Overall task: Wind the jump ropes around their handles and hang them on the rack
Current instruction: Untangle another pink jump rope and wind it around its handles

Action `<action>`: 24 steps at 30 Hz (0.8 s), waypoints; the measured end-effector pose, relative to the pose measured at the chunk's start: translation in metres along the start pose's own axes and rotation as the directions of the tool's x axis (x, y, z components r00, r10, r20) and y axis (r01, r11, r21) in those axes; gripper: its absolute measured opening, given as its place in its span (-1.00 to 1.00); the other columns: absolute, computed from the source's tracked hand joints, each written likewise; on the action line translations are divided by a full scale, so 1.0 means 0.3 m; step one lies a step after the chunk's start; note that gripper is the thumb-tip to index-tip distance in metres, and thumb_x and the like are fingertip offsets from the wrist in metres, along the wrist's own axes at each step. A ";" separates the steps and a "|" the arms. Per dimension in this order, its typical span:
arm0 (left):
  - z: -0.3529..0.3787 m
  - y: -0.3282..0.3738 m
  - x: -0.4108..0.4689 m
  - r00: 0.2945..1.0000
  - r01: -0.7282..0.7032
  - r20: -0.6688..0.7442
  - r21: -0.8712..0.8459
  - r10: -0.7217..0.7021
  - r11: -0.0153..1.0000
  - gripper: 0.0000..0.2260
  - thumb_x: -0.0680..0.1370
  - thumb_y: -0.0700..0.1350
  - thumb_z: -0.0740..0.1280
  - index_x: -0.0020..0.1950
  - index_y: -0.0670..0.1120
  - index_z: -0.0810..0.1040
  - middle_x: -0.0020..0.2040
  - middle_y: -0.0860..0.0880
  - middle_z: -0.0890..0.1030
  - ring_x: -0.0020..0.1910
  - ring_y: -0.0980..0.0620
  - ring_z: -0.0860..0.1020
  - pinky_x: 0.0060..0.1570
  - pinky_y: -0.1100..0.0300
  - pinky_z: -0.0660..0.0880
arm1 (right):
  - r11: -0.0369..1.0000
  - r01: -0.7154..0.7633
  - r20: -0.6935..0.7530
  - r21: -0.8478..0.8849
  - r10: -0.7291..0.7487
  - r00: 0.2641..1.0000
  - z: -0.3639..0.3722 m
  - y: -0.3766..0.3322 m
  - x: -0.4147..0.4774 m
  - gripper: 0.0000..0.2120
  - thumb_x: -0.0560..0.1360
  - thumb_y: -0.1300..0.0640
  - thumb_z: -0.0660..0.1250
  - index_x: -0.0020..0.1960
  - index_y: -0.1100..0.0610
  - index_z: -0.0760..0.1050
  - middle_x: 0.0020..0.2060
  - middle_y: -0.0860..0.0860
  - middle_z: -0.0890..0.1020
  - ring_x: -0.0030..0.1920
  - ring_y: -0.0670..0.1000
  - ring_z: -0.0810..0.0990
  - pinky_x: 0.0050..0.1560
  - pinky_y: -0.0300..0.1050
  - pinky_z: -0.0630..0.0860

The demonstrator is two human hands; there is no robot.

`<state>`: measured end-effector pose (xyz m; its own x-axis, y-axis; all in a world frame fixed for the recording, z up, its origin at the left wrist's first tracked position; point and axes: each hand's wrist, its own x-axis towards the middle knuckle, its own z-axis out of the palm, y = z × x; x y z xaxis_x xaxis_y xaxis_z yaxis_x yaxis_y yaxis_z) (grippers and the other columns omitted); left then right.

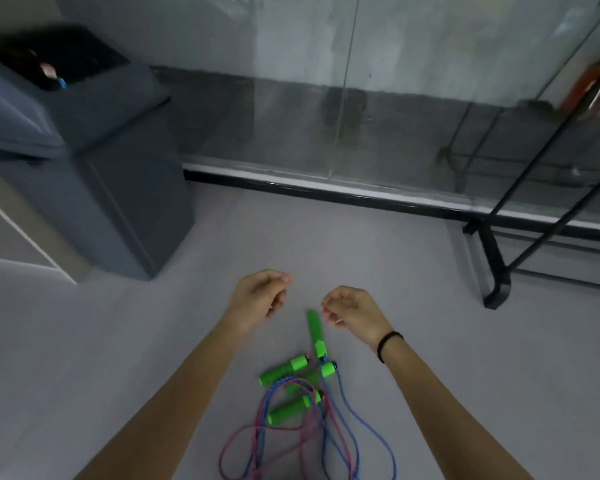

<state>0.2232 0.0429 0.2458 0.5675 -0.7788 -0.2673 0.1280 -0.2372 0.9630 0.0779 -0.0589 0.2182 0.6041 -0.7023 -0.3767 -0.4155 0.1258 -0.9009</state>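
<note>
Jump ropes with green foam handles (284, 369) lie in a loose heap on the grey floor below my hands. Their pink and blue cords (329, 434) trail in loops toward me. One green handle (316, 332) points away from the heap, just left of my right hand. My left hand (258, 295) hovers above the floor with fingers loosely curled, holding nothing. My right hand (352, 311), with a black band on its wrist, hovers the same way beside it. The black metal rack (499, 268) stands at the right, its foot on the floor.
A dark grey lidded bin (84, 174) stands at the left against the wall. A glass partition with a black base rail (326, 190) runs across the back. Something orange (584, 84) hangs high at the right, by the rack.
</note>
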 end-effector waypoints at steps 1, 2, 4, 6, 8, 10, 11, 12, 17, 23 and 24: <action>0.002 -0.105 0.039 1.000 -0.009 0.000 0.004 0.009 1.000 -0.77 0.55 -0.28 0.21 -0.23 -0.07 0.57 -0.58 0.11 0.44 -0.59 0.21 0.36 -0.55 0.39 0.25 | 1.000 0.012 -0.005 -0.022 -0.012 1.000 0.018 0.103 0.057 -0.76 0.51 0.33 0.20 -0.27 0.09 0.46 -0.37 0.03 0.56 -0.53 -0.24 0.50 -0.42 -0.41 0.41; 0.003 -0.206 0.073 1.000 -0.014 -0.004 0.008 0.014 1.000 -0.77 0.55 -0.28 0.21 -0.22 -0.07 0.57 -0.58 0.11 0.44 -0.59 0.21 0.36 -0.56 0.39 0.25 | 0.999 0.026 -0.003 -0.041 -0.026 1.000 0.036 0.201 0.109 -0.75 0.51 0.33 0.19 -0.27 0.09 0.46 -0.37 0.03 0.56 -0.53 -0.25 0.50 -0.42 -0.41 0.41; 0.002 -0.382 0.131 0.999 -0.032 -0.014 0.019 0.032 0.999 -0.77 0.55 -0.29 0.21 -0.23 -0.07 0.56 -0.59 0.10 0.43 -0.61 0.21 0.34 -0.57 0.40 0.24 | 0.996 0.044 -0.006 -0.079 -0.044 0.999 0.071 0.373 0.202 -0.75 0.51 0.35 0.19 -0.28 0.11 0.46 -0.37 0.06 0.55 -0.54 -0.25 0.49 -0.43 -0.42 0.41; -0.001 -0.526 0.178 0.999 -0.037 -0.010 0.031 0.037 0.999 -0.76 0.55 -0.29 0.21 -0.24 -0.06 0.56 -0.58 0.10 0.43 -0.61 0.21 0.34 -0.57 0.41 0.23 | 0.993 0.046 -0.006 -0.106 -0.047 0.999 0.100 0.519 0.279 -0.75 0.52 0.36 0.18 -0.28 0.13 0.43 -0.38 0.07 0.52 -0.57 -0.26 0.47 -0.46 -0.44 0.40; -0.009 -0.637 0.211 0.998 -0.056 -0.004 0.031 0.056 0.998 -0.76 0.55 -0.29 0.20 -0.23 -0.06 0.56 -0.57 0.10 0.43 -0.60 0.22 0.34 -0.58 0.41 0.22 | 0.987 0.057 -0.029 -0.147 -0.062 0.998 0.122 0.635 0.344 -0.75 0.52 0.37 0.18 -0.28 0.14 0.42 -0.39 0.07 0.52 -0.58 -0.26 0.46 -0.49 -0.45 0.39; -0.013 -0.732 0.240 0.997 -0.078 -0.003 0.016 0.078 0.997 -0.76 0.55 -0.29 0.19 -0.22 -0.06 0.56 -0.58 0.10 0.43 -0.60 0.23 0.34 -0.58 0.42 0.22 | 0.977 0.083 -0.040 -0.199 -0.092 0.995 0.144 0.742 0.411 -0.75 0.52 0.36 0.18 -0.29 0.13 0.42 -0.39 0.06 0.52 -0.58 -0.26 0.47 -0.48 -0.45 0.39; -0.015 -0.776 0.254 0.997 -0.083 -0.003 0.005 0.083 0.997 -0.75 0.55 -0.29 0.19 -0.22 -0.06 0.56 -0.59 0.11 0.43 -0.60 0.23 0.33 -0.58 0.42 0.21 | 0.970 0.092 -0.040 -0.226 -0.104 0.994 0.157 0.795 0.446 -0.74 0.51 0.36 0.19 -0.29 0.11 0.43 -0.40 0.06 0.53 -0.58 -0.26 0.47 -0.47 -0.44 0.40; -0.018 -0.817 0.263 0.996 -0.087 0.001 0.000 0.087 0.996 -0.75 0.56 -0.30 0.19 -0.22 -0.06 0.55 -0.59 0.11 0.43 -0.60 0.23 0.33 -0.58 0.42 0.21 | 0.962 0.095 -0.049 -0.257 -0.112 0.993 0.173 0.847 0.476 -0.73 0.50 0.36 0.20 -0.30 0.09 0.43 -0.41 0.05 0.53 -0.57 -0.26 0.48 -0.44 -0.41 0.42; -0.022 -0.950 0.271 0.998 -0.063 0.004 -0.031 0.063 0.998 -0.77 0.55 -0.29 0.20 -0.21 -0.08 0.57 -0.58 0.10 0.43 -0.59 0.21 0.32 -0.57 0.41 0.21 | 0.886 0.038 -0.112 -0.461 -0.101 0.989 0.237 1.066 0.593 -0.78 0.39 0.31 0.25 -0.28 0.02 0.51 -0.22 0.11 0.67 -0.16 0.10 0.64 -0.02 0.02 0.56; -0.031 -0.993 0.278 0.999 -0.033 0.009 -0.025 0.033 0.999 -0.78 0.55 -0.30 0.21 -0.21 -0.09 0.57 -0.57 0.10 0.42 -0.59 0.20 0.32 -0.56 0.40 0.22 | 0.781 -0.065 -0.063 -0.621 0.032 0.997 0.322 1.125 0.639 -0.77 0.46 0.27 0.25 0.10 0.23 0.52 0.06 0.19 0.62 0.13 0.15 0.56 0.16 -0.10 0.44; -0.035 -0.999 0.281 0.999 -0.029 0.013 -0.024 0.029 0.999 -0.78 0.55 -0.29 0.21 -0.21 -0.09 0.57 -0.57 0.10 0.42 -0.59 0.20 0.32 -0.55 0.39 0.22 | 0.737 -0.050 -0.010 -0.674 0.059 0.998 0.336 1.141 0.644 -0.70 0.45 0.22 0.31 0.17 0.24 0.47 0.13 0.19 0.58 0.18 0.15 0.52 0.21 -0.10 0.41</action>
<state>0.2411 0.0544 -0.0648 0.5605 -0.7928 -0.2392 0.1309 -0.2004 0.9709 0.1210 -0.0809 -0.1848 0.5721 -0.7003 -0.4270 -0.7947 -0.3444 -0.4998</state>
